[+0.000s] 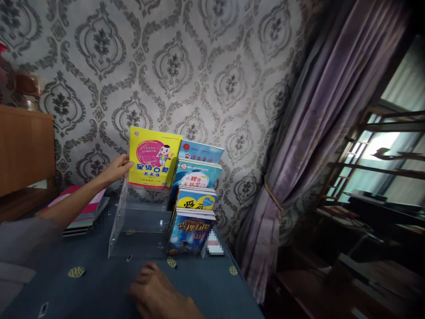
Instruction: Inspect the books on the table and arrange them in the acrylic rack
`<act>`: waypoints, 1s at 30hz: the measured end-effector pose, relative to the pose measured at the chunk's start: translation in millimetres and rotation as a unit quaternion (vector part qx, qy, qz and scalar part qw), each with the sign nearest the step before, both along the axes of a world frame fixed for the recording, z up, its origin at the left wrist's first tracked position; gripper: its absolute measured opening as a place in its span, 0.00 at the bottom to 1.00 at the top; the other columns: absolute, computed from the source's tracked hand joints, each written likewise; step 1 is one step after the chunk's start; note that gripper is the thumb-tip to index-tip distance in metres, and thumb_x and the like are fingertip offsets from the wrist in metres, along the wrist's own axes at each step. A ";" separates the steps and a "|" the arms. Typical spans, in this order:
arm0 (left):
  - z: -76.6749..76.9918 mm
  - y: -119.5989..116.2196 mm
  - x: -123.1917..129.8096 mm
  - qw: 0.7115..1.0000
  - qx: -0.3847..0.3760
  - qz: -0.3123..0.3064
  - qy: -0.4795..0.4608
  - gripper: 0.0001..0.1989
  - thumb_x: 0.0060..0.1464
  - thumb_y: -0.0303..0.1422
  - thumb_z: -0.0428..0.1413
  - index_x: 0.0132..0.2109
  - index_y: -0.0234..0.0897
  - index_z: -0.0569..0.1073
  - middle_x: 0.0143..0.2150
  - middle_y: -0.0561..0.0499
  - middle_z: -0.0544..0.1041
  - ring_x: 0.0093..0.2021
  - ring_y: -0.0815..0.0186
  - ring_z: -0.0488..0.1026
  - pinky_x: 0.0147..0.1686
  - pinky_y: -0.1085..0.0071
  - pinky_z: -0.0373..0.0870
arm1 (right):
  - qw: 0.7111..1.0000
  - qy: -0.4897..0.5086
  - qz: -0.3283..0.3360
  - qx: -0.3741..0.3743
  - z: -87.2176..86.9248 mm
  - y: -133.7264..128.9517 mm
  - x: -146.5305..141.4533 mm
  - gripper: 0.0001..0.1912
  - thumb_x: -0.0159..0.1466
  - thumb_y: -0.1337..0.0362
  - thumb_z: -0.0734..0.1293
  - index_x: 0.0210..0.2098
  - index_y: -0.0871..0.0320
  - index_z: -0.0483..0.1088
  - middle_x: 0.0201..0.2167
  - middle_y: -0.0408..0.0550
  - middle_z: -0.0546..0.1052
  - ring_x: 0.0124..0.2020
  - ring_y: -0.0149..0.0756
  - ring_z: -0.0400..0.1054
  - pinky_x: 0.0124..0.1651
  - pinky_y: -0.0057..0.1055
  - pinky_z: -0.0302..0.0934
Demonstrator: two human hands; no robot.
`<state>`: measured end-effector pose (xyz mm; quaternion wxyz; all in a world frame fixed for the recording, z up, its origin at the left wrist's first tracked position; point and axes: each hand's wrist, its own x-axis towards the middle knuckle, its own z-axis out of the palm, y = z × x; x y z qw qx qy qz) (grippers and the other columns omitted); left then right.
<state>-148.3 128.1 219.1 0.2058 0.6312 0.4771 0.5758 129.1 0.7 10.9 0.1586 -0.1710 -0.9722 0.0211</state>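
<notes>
My left hand [121, 168] is closed at the left edge of a yellow workbook [154, 157] with a cartoon child on its cover. The workbook stands upright in the back tier of a clear plastic stepped rack [142, 223], whose lower left tiers show bare. On the rack's right side, a light blue book [202, 153], a teal book [199, 175], a yellow-and-blue book [195, 199] and a dark blue book [189, 232] stand in rising steps. Low in front of the rack, my right hand [156, 290] is slightly blurred, its fingers curled, with nothing visible in them.
Several pink and grey books [79, 215] lie stacked at the left, behind my forearm. A blue patterned cloth [99, 283] covers the table. A wooden cabinet [26, 150] stands far left, a purple curtain [299, 150] hangs right, and a wooden shelf [381, 166] is beyond it.
</notes>
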 end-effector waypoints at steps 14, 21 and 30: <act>-12.5 -4.7 -33.2 0.989 -0.001 0.105 0.102 0.27 0.54 0.49 0.52 0.56 0.38 0.68 0.48 0.43 0.81 0.48 0.56 0.79 0.34 0.67 0.77 | 0.961 0.258 0.013 -0.104 -71.5 -26.4 13.7 0.21 0.69 0.72 0.61 0.58 0.47 0.65 0.48 0.48 0.78 0.54 0.39 0.72 0.59 0.38 0.67; -83.7 -32.9 -99.4 0.923 -0.173 0.208 0.273 0.36 0.43 0.58 0.54 0.51 0.34 0.76 0.53 0.33 0.80 0.58 0.38 0.74 0.54 0.47 0.71 | 0.941 0.300 0.050 -0.145 -64.5 -26.3 12.7 0.19 0.69 0.76 0.60 0.55 0.51 0.67 0.46 0.49 0.78 0.51 0.37 0.73 0.57 0.38 0.69; -155.6 -67.5 -122.3 0.807 -0.294 0.192 0.475 0.50 0.46 0.57 0.56 0.71 0.35 0.60 0.74 0.28 0.54 0.75 0.32 0.46 0.63 0.26 0.44 | 0.945 0.261 0.027 -0.195 -53.5 -28.8 10.4 0.17 0.68 0.76 0.61 0.49 0.53 0.73 0.43 0.48 0.80 0.49 0.38 0.73 0.56 0.38 0.67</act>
